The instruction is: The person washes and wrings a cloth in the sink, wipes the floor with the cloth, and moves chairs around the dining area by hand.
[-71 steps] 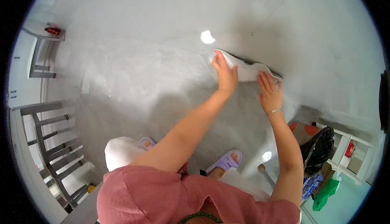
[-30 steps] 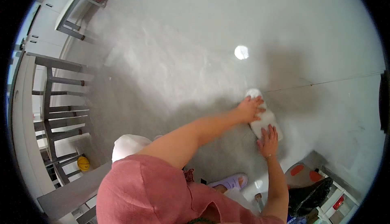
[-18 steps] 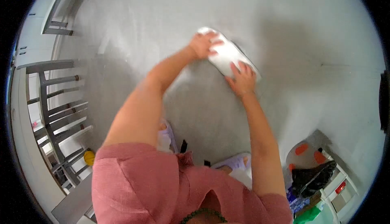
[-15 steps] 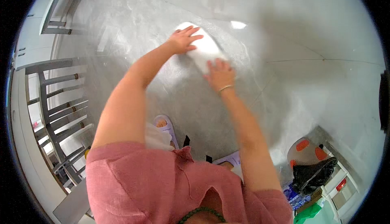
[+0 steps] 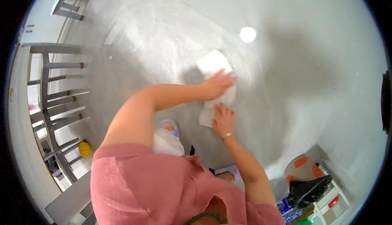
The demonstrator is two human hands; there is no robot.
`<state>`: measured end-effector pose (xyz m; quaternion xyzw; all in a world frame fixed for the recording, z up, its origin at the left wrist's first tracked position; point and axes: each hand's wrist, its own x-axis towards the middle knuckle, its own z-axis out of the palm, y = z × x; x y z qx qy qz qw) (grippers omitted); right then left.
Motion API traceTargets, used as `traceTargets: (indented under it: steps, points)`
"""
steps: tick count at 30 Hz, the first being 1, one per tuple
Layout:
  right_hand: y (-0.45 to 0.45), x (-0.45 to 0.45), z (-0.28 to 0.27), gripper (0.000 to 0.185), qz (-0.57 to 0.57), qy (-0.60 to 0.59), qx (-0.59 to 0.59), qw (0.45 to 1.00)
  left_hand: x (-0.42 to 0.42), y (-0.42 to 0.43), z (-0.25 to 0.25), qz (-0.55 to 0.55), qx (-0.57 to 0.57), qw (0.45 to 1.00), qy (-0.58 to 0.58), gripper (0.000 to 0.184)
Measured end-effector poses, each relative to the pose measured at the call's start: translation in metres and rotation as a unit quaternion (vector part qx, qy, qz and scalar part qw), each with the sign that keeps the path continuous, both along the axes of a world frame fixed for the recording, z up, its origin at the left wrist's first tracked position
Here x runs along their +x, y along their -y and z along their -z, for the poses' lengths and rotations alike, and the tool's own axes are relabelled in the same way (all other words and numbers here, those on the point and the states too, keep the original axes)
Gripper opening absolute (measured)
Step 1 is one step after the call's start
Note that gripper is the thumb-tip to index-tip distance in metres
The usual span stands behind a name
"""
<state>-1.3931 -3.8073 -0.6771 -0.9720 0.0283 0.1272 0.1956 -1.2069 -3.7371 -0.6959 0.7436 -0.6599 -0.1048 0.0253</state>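
A folded white cloth [image 5: 214, 62] lies lengthwise on the shiny grey floor [image 5: 163, 33] in front of my feet. My left hand [image 5: 219, 83] rests flat across its middle, fingers stretched out. Nearer to me, my right hand [image 5: 223, 119], with a band at the wrist, presses on the cloth's near part with its fingers apart. Both hands touch the cloth from above, and slight blur softens their outlines.
Grey wooden chair legs and rails [image 5: 47, 90] line the left side, with a yellow ball [image 5: 85, 149] beside them. At lower right are a round stool seat with red spots [image 5: 298, 168], a black plastic bag [image 5: 308, 191] and a white rack [image 5: 332, 194]. Lilac slippers [image 5: 173, 128] are on my feet.
The cloth has come closer to my body and slightly right, with both hands on it. My left hand has shifted from its far end to its middle.
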Motion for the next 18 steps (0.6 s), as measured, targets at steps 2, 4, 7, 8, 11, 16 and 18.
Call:
traceTargets:
  steps: [2, 4, 7, 8, 11, 16, 18]
  points:
    - [0.027, -0.012, -0.005, 0.063, -0.006, 0.008, -0.025, 1.000, -0.006, 0.047, 0.029, 0.046, -0.056, 0.997, 0.018, 0.048]
    - [0.049, -0.018, -0.007, 0.062, 0.036, -0.026, -0.048, 0.998, -0.004, 0.078, 0.035, 0.049, -0.071, 0.996, -0.008, 0.052]
    - [0.080, 0.001, 0.000, 0.064, 0.041, -0.060, 0.000, 0.997, 0.027, 0.088, 0.019, 0.009, -0.067, 0.997, -0.029, 0.056]
    - [0.085, 0.017, 0.003, 0.064, 0.024, -0.061, 0.001, 0.998, 0.042, 0.084, 0.021, -0.008, -0.082, 0.996, -0.039, 0.058]
    - [0.083, 0.083, -0.006, 0.069, -0.004, -0.047, -0.019, 0.999, 0.101, 0.069, 0.039, -0.069, -0.116, 0.990, -0.038, 0.058]
    - [0.009, 0.191, -0.015, 0.077, -0.101, -0.028, -0.094, 0.990, 0.186, -0.032, 0.026, -0.210, -0.094, 0.973, -0.013, 0.062]
    - [-0.032, 0.205, 0.001, 0.065, -0.156, -0.018, -0.136, 0.978, 0.189, -0.098, 0.017, -0.237, -0.082, 0.968, -0.022, 0.065]
